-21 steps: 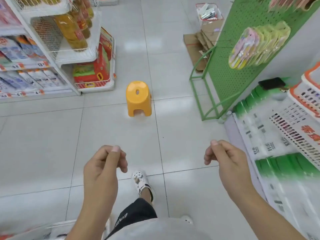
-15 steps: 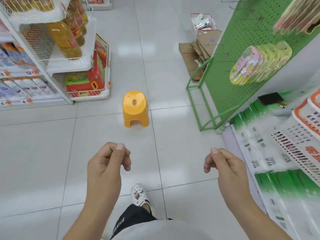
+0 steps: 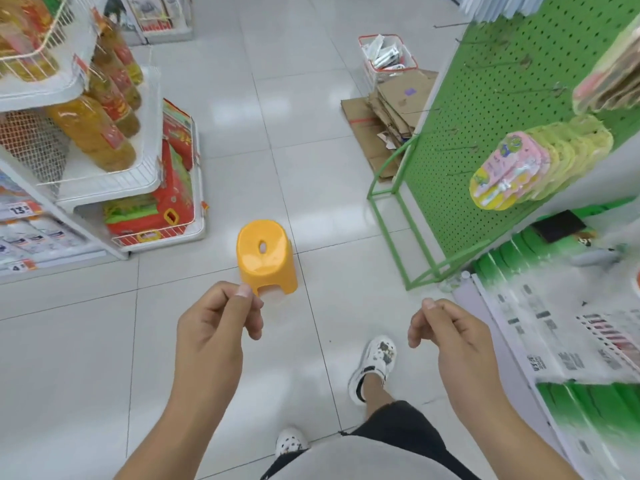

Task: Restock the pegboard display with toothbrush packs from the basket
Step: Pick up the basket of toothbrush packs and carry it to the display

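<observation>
Walking the aisle with nothing in either hand: my left hand (image 3: 214,327) and right hand (image 3: 450,336) both hang in front of me, fingers loosely curled, thumbs resting on forefingers, gripping no pack.

Progress, as I judge it: early or between trips. The green perforated-metal pegboard display (image 3: 485,109) stands to my right; most of its thin wire hooks (image 3: 485,65) poke out bare. One hook carries a fat bunch of pink-and-yellow carded toothbrush packs (image 3: 540,164); more carded goods hang at the top right edge, too blurred to name. So plenty of pegs are left to fill.

The stock sits well ahead: a white wire basket with a red rim (image 3: 388,55) on the floor past the far end of the display, holding pale packs I cannot read from here. Next call is probably to get there and pick up a pack.

Floor is glossy white tile (image 3: 86,358), glare patches, dark grout lines. A small orange plastic stool (image 3: 265,256) stands mid-aisle, just beyond my left hand. Flattened brown cardboard (image 3: 391,112) leans at the display's end, beside the basket. On my left, white wire shelving (image 3: 114,181) holds amber oil bottles (image 3: 93,133)
</observation>
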